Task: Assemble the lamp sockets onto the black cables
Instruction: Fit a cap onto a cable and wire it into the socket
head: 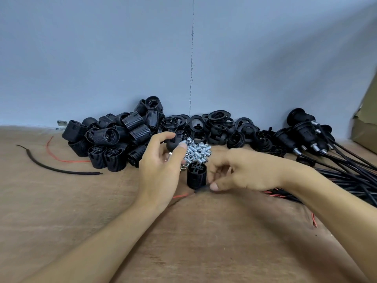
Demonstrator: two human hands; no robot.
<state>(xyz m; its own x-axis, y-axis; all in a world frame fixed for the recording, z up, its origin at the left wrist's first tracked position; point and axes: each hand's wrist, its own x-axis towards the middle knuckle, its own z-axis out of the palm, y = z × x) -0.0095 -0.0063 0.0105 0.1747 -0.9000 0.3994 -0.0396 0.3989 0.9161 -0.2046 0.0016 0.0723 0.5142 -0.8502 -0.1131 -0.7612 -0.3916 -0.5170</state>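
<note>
Right hand rests curled fingers against the upright ribbed black plastic lamp socket mid-tabletop. Left hand fingers curl loosely. Neither grip is clear.

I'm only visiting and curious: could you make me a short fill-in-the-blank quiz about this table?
The lone upright socket nearest the camera is ___ in colour. The small metal tubes heaped right behind it are ___ in colour. The thin loose wire at far left is ___. The bundle of cables lies on the ___ side of the table.
Missing words: black; silver; red; right.
</note>
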